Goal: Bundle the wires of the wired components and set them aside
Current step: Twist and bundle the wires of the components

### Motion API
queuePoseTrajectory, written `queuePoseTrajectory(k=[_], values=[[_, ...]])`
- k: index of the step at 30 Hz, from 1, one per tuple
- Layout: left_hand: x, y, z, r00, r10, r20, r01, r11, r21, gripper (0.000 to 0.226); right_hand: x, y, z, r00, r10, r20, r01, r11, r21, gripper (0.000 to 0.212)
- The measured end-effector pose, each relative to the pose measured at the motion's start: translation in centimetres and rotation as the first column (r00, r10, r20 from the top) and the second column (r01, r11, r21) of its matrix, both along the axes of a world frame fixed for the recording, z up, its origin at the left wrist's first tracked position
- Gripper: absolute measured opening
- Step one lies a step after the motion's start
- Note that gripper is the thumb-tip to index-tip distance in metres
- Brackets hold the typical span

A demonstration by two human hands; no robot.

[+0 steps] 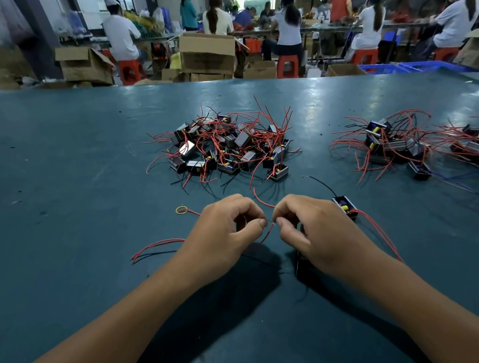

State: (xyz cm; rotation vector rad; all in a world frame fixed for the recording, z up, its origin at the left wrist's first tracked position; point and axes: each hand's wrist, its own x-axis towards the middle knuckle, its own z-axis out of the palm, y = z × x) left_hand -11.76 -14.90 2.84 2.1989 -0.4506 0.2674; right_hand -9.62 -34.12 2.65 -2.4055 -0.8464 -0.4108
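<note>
Dim overhead light glares off the tabletop (320,107) at its far edge. Arms cast dark shadows at the near edge. Wide-angle distortion bends the corners.

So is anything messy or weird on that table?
Mostly no. The heap of small black boxes with red wires is tangled, but that looks like unsorted work. One small yellow rubber band lies alone left of the left hand. Nothing looks broken.

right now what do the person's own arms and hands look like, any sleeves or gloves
Both arms are bare from the bottom edge of the picture to the wrists, with no sleeves in view. The left hand and right hand wear no gloves, and no rings, watch or bracelets show. The thumbnails look short and unpainted.
</note>
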Motion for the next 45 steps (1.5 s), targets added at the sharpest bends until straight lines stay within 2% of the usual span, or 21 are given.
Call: queuePoseTrajectory(k=[3,8,12,25,29,32,36,42,45], values=[[0.0,-0.1,-0.1,1.000,0.014,-0.007,-0.014,1.000,-0.017,0.014,-0.1,0.1,0.1,1.000,-0.003,-0.028,0.004,1.000,0.016,0.002],[0.2,-0.1,-0.2,0.994,-0.010,-0.111,-0.001,0.996,-0.094,0.018,-0.5,0.6,0.0,0.999,0.002,-0.036,-0.001,0.999,0.032,0.003],[0.1,-0.3,-0.1,0.998,0.005,-0.066,-0.010,0.997,-0.072,0.015,-0.5,0.6,0.1,0.999,-0.021,-0.038,0.023,0.999,0.039,0.001],[0.3,-0.1,-0.5,0.998,-0.003,-0.064,-0.004,0.994,-0.113,0.014,-0.3,0.4,0.1,0.998,-0.015,-0.067,0.019,0.998,0.063,0.004],[0.4,-0.3,-0.8,0.979,-0.086,-0.187,0.049,0.979,-0.195,0.006,-0.3,0.6,-0.1,0.998,-0.028,-0.052,0.033,0.996,0.087,0.005],[0.6,-0.2,-1.2,0.968,-0.099,-0.231,0.044,0.972,-0.232,0.019,-0.3,0.3,0.0,0.999,-0.044,-0.029,0.048,0.989,0.140,0.002],[0.9,0.1,-1.4,0.970,-0.111,-0.216,0.047,0.958,-0.283,0.025,-0.5,0.0,0.4,0.998,-0.067,-0.015,0.068,0.983,0.169,0.013],[0.9,0.1,-1.2,0.974,-0.119,-0.193,0.059,0.955,-0.290,0.029,-0.5,0.1,0.3,1.000,-0.023,-0.019,0.024,0.997,0.074,0.014],[0.9,0.2,-1.0,0.980,-0.098,-0.175,0.047,0.960,-0.275,0.028,-0.2,-0.1,0.2,1.000,-0.018,-0.021,0.020,0.995,0.103,0.014]])
